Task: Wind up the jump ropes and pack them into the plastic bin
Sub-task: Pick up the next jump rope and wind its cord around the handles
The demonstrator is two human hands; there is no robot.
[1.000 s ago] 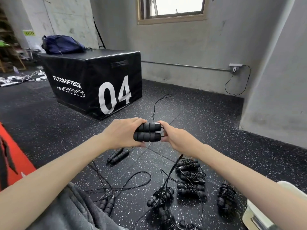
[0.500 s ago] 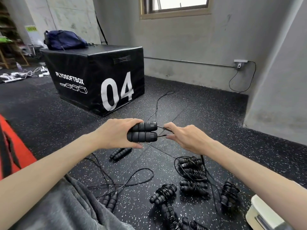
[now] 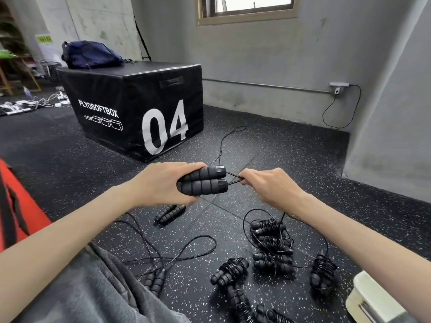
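Note:
My left hand [image 3: 161, 184] grips the two black foam handles [image 3: 205, 184] of one jump rope side by side, held level above the floor. My right hand [image 3: 268, 186] pinches the thin black cords just where they leave the handle ends. That rope's cord [image 3: 227, 141] trails away across the floor toward the black box. Several wound-up ropes [image 3: 271, 243] lie on the floor below my right arm. Two unwound ropes [image 3: 170, 213] with loose cord loops [image 3: 186, 250] lie below my left hand. A corner of the white plastic bin [image 3: 370, 297] shows at the bottom right.
A black plyo box [image 3: 130, 108] marked 04 stands ahead on the left with a blue bag [image 3: 89, 54] on top. Grey walls close off the back and right. A red mat [image 3: 21, 213] lies at the left edge. Grey cloth [image 3: 93, 294] covers my lap.
My right hand has slid away from the handle ends to the right, drawing the cords out taut. The handles in my left hand have stayed nearly in place.

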